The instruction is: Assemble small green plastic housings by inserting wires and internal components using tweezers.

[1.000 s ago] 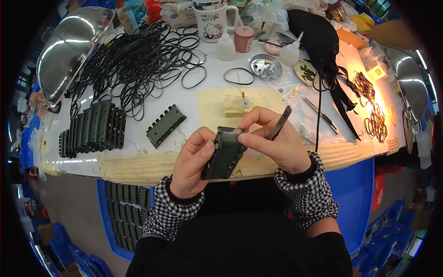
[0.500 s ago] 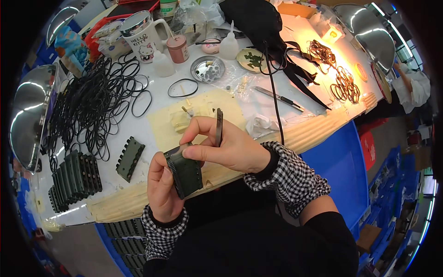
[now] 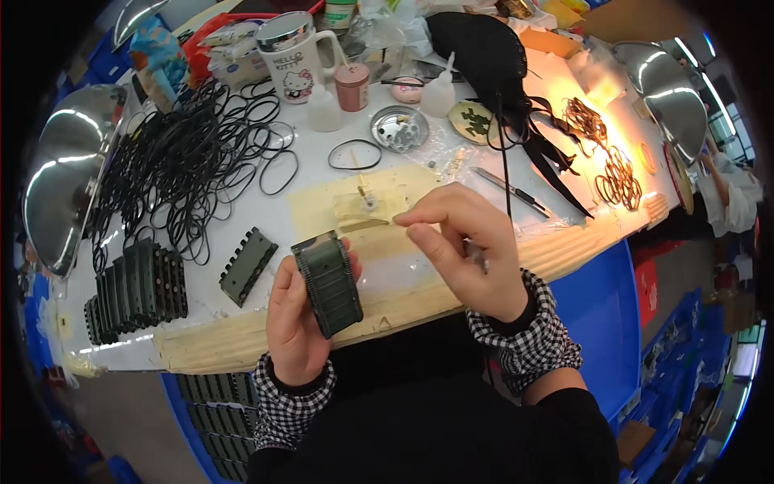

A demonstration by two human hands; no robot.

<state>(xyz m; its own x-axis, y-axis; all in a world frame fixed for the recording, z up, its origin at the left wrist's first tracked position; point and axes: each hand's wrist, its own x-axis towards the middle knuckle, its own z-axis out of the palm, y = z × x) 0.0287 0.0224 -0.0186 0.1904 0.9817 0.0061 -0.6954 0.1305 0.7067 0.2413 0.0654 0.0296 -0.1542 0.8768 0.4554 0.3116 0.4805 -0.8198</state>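
My left hand (image 3: 297, 335) is closed around a dark green ribbed plastic model part (image 3: 332, 286), held tilted up above the table's front edge. A toothed dark strip runs along its left side. To the right of it, and apart from it, my right hand (image 3: 476, 250) has thumb and forefinger pinched together. From these fingertips a thin dark strip (image 3: 367, 227) seems to stick out to the left, over the yellow paper (image 3: 310, 202). Whether it is a tool or a part, I cannot make out. A similar green part (image 3: 247, 268) lies left of my left hand.
Several green parts (image 3: 137, 286) stand in a row at the left, below a heap of black rubber loops (image 3: 177, 153). A craft knife (image 3: 512, 194), squeeze bottles (image 3: 324, 110) and a metal dish (image 3: 399, 129) lie farther back. Lamps flank the table; a blue tray (image 3: 601, 298) is at right.
My right hand has drawn away from the green part to the right, and the dark strip has swung from upright to nearly flat. My left hand still holds the part.
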